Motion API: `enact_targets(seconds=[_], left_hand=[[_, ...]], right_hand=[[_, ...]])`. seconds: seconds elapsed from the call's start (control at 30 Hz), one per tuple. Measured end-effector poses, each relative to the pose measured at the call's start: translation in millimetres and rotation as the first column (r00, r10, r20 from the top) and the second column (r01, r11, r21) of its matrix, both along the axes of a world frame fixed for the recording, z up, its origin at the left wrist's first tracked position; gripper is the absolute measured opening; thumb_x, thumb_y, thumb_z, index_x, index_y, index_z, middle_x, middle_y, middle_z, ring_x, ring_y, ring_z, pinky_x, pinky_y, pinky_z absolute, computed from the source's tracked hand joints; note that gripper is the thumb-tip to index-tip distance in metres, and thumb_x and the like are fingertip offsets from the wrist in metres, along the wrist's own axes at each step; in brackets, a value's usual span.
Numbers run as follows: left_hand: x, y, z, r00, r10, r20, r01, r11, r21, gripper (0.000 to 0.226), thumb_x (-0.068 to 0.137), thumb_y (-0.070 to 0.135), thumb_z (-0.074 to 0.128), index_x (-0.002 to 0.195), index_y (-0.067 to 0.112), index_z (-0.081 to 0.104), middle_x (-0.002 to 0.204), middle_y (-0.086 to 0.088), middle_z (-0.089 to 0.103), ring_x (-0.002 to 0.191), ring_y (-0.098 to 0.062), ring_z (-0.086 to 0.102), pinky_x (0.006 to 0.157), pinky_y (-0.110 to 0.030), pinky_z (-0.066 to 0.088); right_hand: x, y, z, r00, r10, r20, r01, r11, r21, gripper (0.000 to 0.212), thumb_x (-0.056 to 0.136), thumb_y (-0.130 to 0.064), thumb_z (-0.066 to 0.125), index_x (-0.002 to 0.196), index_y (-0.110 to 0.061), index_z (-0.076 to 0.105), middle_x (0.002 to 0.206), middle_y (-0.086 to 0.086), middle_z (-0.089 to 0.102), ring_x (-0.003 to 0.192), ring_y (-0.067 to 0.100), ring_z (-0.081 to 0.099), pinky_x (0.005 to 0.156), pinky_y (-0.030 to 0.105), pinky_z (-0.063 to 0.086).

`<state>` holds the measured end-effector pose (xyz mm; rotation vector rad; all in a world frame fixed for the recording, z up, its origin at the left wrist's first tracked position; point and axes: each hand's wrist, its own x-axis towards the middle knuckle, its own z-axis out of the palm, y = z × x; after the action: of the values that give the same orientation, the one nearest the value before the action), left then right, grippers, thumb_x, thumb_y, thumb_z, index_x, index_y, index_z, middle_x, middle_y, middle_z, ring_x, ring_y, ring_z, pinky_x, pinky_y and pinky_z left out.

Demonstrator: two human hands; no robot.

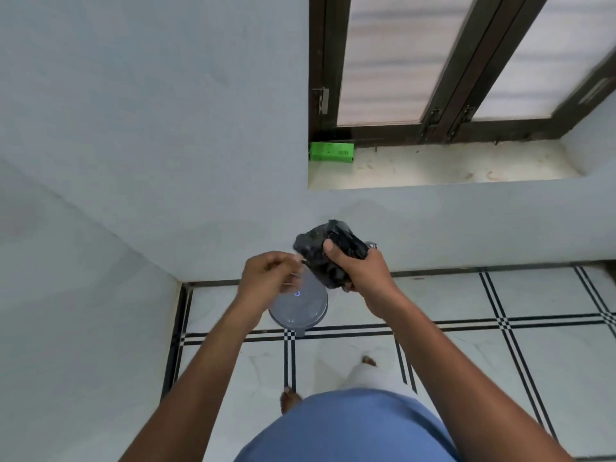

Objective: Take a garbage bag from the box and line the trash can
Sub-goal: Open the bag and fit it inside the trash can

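Observation:
My right hand grips a bundle of black garbage bags in clear wrapping, held at chest height in front of the wall. My left hand is just left of the bundle, fingers curled and pinching at its wrapper edge. Below both hands a small round grey trash can with its lid closed stands on the floor against the wall; a blue dot marks the lid. The green box lies on the left end of the window sill.
A pale wall corner closes in on the left. The window sill and dark window frame are above to the right. My bare feet stand on the white tiled floor with black lines, just behind the can.

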<state>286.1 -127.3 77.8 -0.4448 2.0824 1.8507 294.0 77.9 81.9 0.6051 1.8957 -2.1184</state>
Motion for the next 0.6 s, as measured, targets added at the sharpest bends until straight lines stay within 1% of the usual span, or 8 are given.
enact_targets(seconds=[0.13, 0.17, 0.23, 0.33, 0.4, 0.47, 0.5, 0.6], left_hand=[[-4, -5, -3, 0.909, 0.36, 0.21, -0.406, 0.879, 0.252, 0.015, 0.107, 0.015, 0.063, 0.104, 0.002, 0.07, 0.088, -0.013, 0.069, 0.074, -0.027, 0.074, 0.077, -0.038, 0.068], [-5, -3, -4, 0.888, 0.406, 0.215, -0.452, 0.855, 0.255, 0.016, 0.108, 0.017, 0.059, 0.106, 0.004, 0.068, 0.096, -0.016, 0.07, 0.08, -0.03, 0.076, 0.079, -0.039, 0.067], [-2, 9, 1, 0.892, 0.453, 0.009, -0.453, 0.891, 0.041, 0.015, 0.106, 0.026, 0.062, 0.113, 0.013, 0.065, 0.122, -0.012, 0.069, 0.108, -0.031, 0.074, 0.086, -0.04, 0.062], [7, 27, 12, 0.907, 0.188, -0.376, -0.256, 0.957, -0.139, 0.051, 0.094, 0.041, 0.083, 0.132, 0.031, 0.051, 0.139, 0.014, 0.052, 0.129, -0.005, 0.057, 0.089, -0.016, 0.051], [-1, 35, 15, 0.946, -0.103, -0.306, 0.031, 0.972, -0.231, 0.068, 0.085, 0.048, 0.091, 0.139, 0.039, 0.05, 0.135, 0.023, 0.06, 0.122, 0.013, 0.057, 0.086, -0.007, 0.05], [-11, 39, 16, 0.953, -0.231, -0.197, 0.164, 0.938, -0.304, 0.026, 0.095, 0.037, 0.083, 0.119, 0.032, 0.072, 0.105, 0.017, 0.079, 0.092, 0.015, 0.07, 0.078, -0.023, 0.058], [-16, 40, 18, 0.97, -0.156, -0.187, 0.101, 0.956, -0.277, 0.004, 0.1, 0.028, 0.076, 0.103, 0.027, 0.079, 0.09, 0.014, 0.081, 0.077, 0.011, 0.072, 0.074, -0.028, 0.056], [-25, 41, 16, 0.941, 0.334, -0.06, -0.333, 0.943, 0.027, 0.019, 0.104, 0.014, 0.063, 0.093, 0.015, 0.079, 0.084, 0.004, 0.079, 0.08, -0.013, 0.073, 0.073, -0.028, 0.057]], right_hand=[[-5, 10, 2, 0.999, 0.026, 0.036, -0.028, 0.998, 0.05, 0.039, 0.096, -0.053, 0.085, 0.104, -0.015, 0.081, 0.068, -0.009, 0.076, 0.056, 0.007, 0.07, 0.051, 0.023, 0.051], [-5, 12, 3, 0.999, 0.043, 0.029, -0.044, 0.998, 0.039, 0.04, 0.096, -0.054, 0.085, 0.106, -0.016, 0.082, 0.073, -0.008, 0.08, 0.063, 0.009, 0.076, 0.054, 0.025, 0.056], [-6, 19, 5, 0.997, 0.078, 0.015, -0.078, 0.996, 0.036, 0.038, 0.096, -0.051, 0.085, 0.108, -0.015, 0.083, 0.082, -0.003, 0.085, 0.073, 0.012, 0.083, 0.058, 0.026, 0.062], [-10, 29, 4, 0.991, 0.135, -0.018, -0.134, 0.989, 0.058, 0.059, 0.092, -0.053, 0.087, 0.11, 0.003, 0.079, 0.096, 0.019, 0.086, 0.089, 0.03, 0.087, 0.073, 0.045, 0.071], [-14, 36, 2, 0.984, 0.175, -0.036, -0.173, 0.984, 0.041, 0.067, 0.086, -0.058, 0.088, 0.106, 0.005, 0.079, 0.1, 0.028, 0.083, 0.093, 0.038, 0.085, 0.082, 0.046, 0.071], [-18, 44, 1, 0.976, 0.219, -0.02, -0.218, 0.976, 0.017, 0.065, 0.085, -0.064, 0.086, 0.103, -0.001, 0.083, 0.099, 0.021, 0.086, 0.096, 0.038, 0.085, 0.086, 0.045, 0.069], [-20, 48, 2, 0.974, 0.226, -0.006, -0.226, 0.974, 0.013, 0.065, 0.085, -0.067, 0.084, 0.105, -0.005, 0.084, 0.1, 0.016, 0.087, 0.096, 0.037, 0.085, 0.086, 0.046, 0.068], [-28, 63, -3, 0.982, 0.18, 0.056, -0.182, 0.982, 0.047, 0.072, 0.087, -0.075, 0.081, 0.113, -0.009, 0.082, 0.094, 0.009, 0.081, 0.084, 0.029, 0.078, 0.08, 0.05, 0.068]])
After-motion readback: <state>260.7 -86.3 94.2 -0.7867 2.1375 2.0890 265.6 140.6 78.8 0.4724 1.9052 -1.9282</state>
